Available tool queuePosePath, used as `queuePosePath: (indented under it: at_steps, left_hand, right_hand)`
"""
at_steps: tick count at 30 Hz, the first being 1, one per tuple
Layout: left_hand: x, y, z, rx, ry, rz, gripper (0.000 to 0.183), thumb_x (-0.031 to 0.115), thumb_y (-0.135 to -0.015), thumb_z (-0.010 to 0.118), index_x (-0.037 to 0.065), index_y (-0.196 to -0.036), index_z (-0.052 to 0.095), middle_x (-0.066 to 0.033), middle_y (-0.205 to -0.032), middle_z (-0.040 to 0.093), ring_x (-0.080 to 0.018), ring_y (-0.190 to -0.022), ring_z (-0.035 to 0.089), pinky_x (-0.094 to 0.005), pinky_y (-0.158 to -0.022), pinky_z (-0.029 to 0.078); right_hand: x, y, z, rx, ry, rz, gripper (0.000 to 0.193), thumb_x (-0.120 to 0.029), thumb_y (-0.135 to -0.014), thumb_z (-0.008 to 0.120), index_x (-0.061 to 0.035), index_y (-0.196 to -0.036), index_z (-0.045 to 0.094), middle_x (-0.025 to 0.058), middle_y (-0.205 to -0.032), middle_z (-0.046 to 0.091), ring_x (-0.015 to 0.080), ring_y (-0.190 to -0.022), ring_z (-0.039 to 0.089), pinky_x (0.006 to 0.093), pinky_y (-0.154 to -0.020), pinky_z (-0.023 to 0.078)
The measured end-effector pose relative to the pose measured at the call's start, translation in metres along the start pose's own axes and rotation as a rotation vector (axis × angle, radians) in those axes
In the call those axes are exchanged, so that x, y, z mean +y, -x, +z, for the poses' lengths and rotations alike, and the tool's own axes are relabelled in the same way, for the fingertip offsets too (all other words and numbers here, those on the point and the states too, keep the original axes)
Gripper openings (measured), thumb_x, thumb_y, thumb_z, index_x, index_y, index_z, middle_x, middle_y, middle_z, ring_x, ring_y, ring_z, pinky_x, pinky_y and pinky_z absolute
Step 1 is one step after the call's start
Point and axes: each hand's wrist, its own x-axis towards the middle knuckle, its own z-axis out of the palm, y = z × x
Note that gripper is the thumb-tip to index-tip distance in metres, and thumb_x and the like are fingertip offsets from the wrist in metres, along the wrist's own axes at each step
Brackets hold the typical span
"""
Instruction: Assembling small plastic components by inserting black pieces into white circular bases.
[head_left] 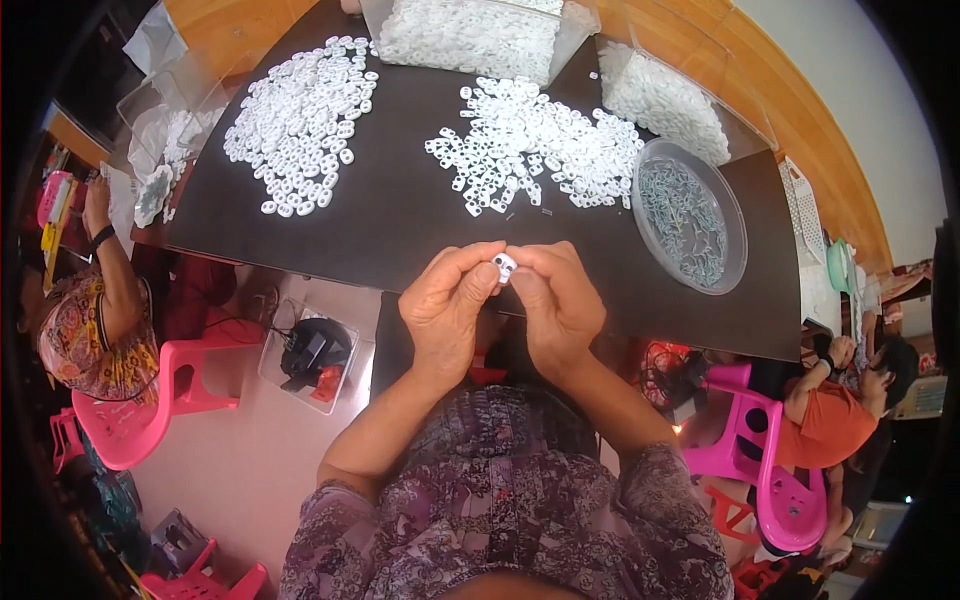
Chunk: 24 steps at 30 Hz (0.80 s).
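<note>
A small white plastic piece with dark holes is pinched between my two hands, just over the table's near edge. My left hand is closed, its thumb and index finger on the piece's left side. From the other side the thumb and fingers of my right hand press on it, also closed. Beyond them lies a loose pile of similar white pieces with holes. Another pile, of white oval pieces, is at the far left. A round clear tub of small metal screws or pins stands to the right.
Along the far side of the dark table stand a clear bin and a second clear container, both full of white pieces. Other people sit at left and right, by pink chairs. A box is on the floor.
</note>
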Motion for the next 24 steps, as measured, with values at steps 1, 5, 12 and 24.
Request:
queuePosePath:
  at_steps: [1,5,12,24]
  left_hand:
    - [0.001,-0.001,0.0,-0.001,-0.105,0.046,0.018,0.003,-0.086,0.062,-0.003,-0.102,0.065,-0.0027,-0.079,0.059,-0.0083,-0.071,0.054,-0.02,-0.064,0.044]
    - [0.0,-0.001,-0.003,-0.019,-0.283,0.163,0.018,0.002,-0.084,0.064,-0.001,-0.101,0.066,-0.0036,-0.077,0.058,-0.0086,-0.069,0.053,-0.0207,-0.06,0.043]
    - [0.003,-0.002,-0.006,-0.032,-0.401,0.227,0.018,0.003,-0.081,0.066,-0.002,-0.099,0.066,-0.0046,-0.073,0.058,-0.0102,-0.064,0.053,-0.0226,-0.057,0.043]
    - [0.006,-0.002,-0.007,-0.046,-0.486,0.271,0.018,0.005,-0.081,0.066,-0.002,-0.098,0.066,-0.0052,-0.072,0.058,-0.0119,-0.063,0.053,-0.0254,-0.056,0.043]
  right_hand:
    - [-0.001,0.001,0.001,0.01,-0.081,0.094,0.017,0.008,-0.083,0.056,0.0034,-0.098,0.062,0.0084,-0.089,0.06,0.0142,-0.077,0.055,0.0238,-0.067,0.044]
    - [-0.006,0.001,0.0,0.013,-0.24,0.306,0.014,0.006,-0.085,0.055,0.0037,-0.097,0.062,0.0041,-0.09,0.06,0.0075,-0.082,0.055,0.0201,-0.071,0.044]
    - [-0.017,-0.002,-0.001,0.018,-0.334,0.513,0.012,0.005,-0.085,0.056,0.0036,-0.095,0.063,0.001,-0.088,0.06,0.0058,-0.082,0.056,0.0191,-0.073,0.044]
    - [-0.017,0.002,0.003,0.074,-0.234,0.418,0.011,0.004,-0.085,0.057,0.0032,-0.093,0.063,0.0009,-0.087,0.061,0.0063,-0.08,0.056,0.0188,-0.071,0.044]
